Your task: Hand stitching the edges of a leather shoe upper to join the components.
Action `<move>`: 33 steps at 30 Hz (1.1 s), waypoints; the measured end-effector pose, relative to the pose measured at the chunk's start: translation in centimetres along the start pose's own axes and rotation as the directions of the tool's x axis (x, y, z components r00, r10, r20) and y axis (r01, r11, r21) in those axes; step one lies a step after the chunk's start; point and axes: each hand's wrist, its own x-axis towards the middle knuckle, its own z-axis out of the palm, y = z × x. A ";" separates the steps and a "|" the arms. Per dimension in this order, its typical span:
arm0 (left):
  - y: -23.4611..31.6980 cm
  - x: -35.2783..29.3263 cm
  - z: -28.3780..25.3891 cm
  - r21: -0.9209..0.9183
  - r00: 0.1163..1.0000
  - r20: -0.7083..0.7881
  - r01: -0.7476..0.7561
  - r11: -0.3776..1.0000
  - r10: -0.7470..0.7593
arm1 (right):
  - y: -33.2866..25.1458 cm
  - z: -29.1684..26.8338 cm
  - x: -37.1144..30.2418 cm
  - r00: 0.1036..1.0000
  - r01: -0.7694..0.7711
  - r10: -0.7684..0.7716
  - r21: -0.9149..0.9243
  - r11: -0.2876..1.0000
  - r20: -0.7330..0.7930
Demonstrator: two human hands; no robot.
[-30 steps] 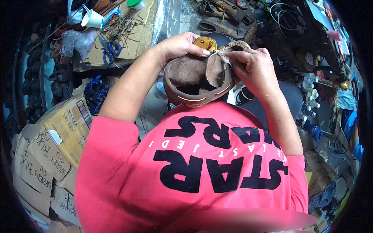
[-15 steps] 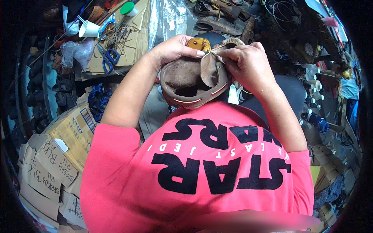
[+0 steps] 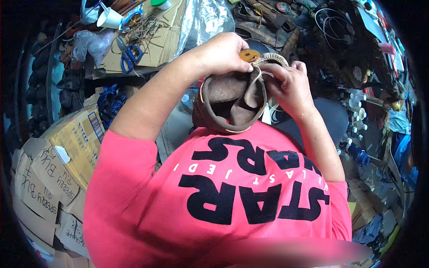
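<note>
A brown leather moccasin-style shoe (image 3: 208,105), its opening facing up, is held just beyond my chest. Pale lacing runs along its collar. My left hand (image 3: 223,52) grips the far side, thumb pressed on the edge beside a yellow-tan leather piece (image 3: 249,55) with dark marks. On the other side, my right hand (image 3: 288,87) is closed with thumb and fingers pinching the shoe's edge near the same spot. A pale stitched rim curves beyond the fingers. Whether a thread or needle is between the right fingertips I cannot tell.
At far left, blue-handled scissors (image 3: 129,57) and thin brown strips (image 3: 145,29) lie on cardboard (image 3: 172,31) near a white cup (image 3: 109,18). Cardboard boxes (image 3: 71,138) stack at left. Several small white-capped bottles (image 3: 356,114) stand at right. Leather pieces (image 3: 259,33) pile up beyond the shoe.
The shoe has turned and tilted, showing more of its inside and less of its side lacing. My left hand has shifted right and rolled over the yellow-tan piece; my right hand has lowered slightly.
</note>
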 end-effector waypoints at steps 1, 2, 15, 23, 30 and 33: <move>-0.3 0.1 0.1 0.019 0.999 -0.017 -0.042 0.999 0.042 | 0.1 0.1 -0.1 1.000 0.002 -0.002 0.009 1.000 -0.007; -0.2 0.1 0.1 0.014 0.999 -0.024 -0.037 0.999 0.038 | 0.1 0.0 -0.1 1.000 0.010 -0.010 0.009 1.000 -0.001; 0.5 0.2 0.2 0.177 0.988 -0.040 -0.137 0.975 0.147 | 0.9 1.7 -0.4 0.995 0.016 -0.007 0.096 0.995 -0.096; 0.0 0.5 -0.1 0.154 0.988 0.018 -0.156 0.976 0.155 | 0.2 -0.2 -0.1 0.990 0.114 -0.121 -0.102 0.988 -0.067; 0.9 0.3 -1.3 0.049 0.984 0.155 -0.099 0.994 0.091 | 0.2 -1.0 0.6 0.958 0.286 -0.283 -0.146 0.947 0.046; 0.1 0.9 -1.1 -0.026 0.979 0.191 -0.060 0.998 0.064 | 0.9 -0.4 0.2 0.956 0.292 -0.293 -0.105 0.951 0.002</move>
